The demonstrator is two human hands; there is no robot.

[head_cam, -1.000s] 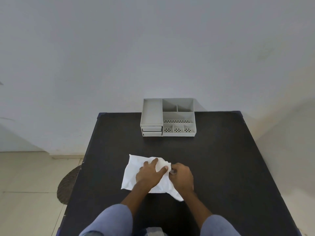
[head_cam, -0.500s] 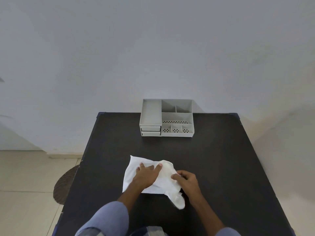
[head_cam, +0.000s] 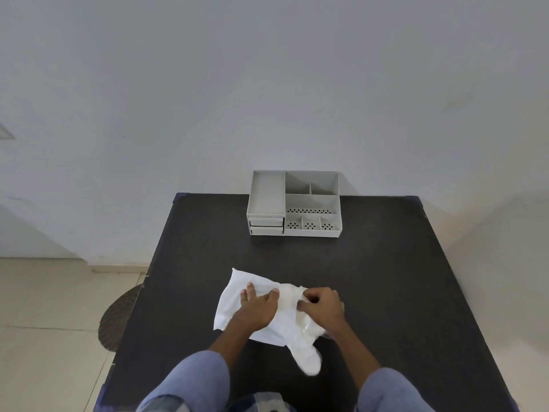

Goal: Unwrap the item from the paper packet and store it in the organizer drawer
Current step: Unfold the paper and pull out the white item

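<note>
A crumpled white paper packet (head_cam: pixel 237 289) lies on the black table (head_cam: pixel 371 286), near its front middle. My left hand (head_cam: pixel 257 307) presses flat on the paper's left half, fingers spread. My right hand (head_cam: pixel 322 306) pinches the paper's right edge between thumb and fingers. The item inside is hidden by the paper. A grey organizer (head_cam: pixel 294 203) stands at the table's far edge, with two shut drawers (head_cam: pixel 266 226) at its lower left and open compartments on top.
A white wall rises behind the table. A dark round stool or mat (head_cam: pixel 118 319) shows on the tiled floor (head_cam: pixel 44 322) to the left of the table. My blue sleeves fill the bottom of the view.
My right hand has come back up to the paper's right edge and pinched it. My left hand has slid a little left and stays flat on the paper.
</note>
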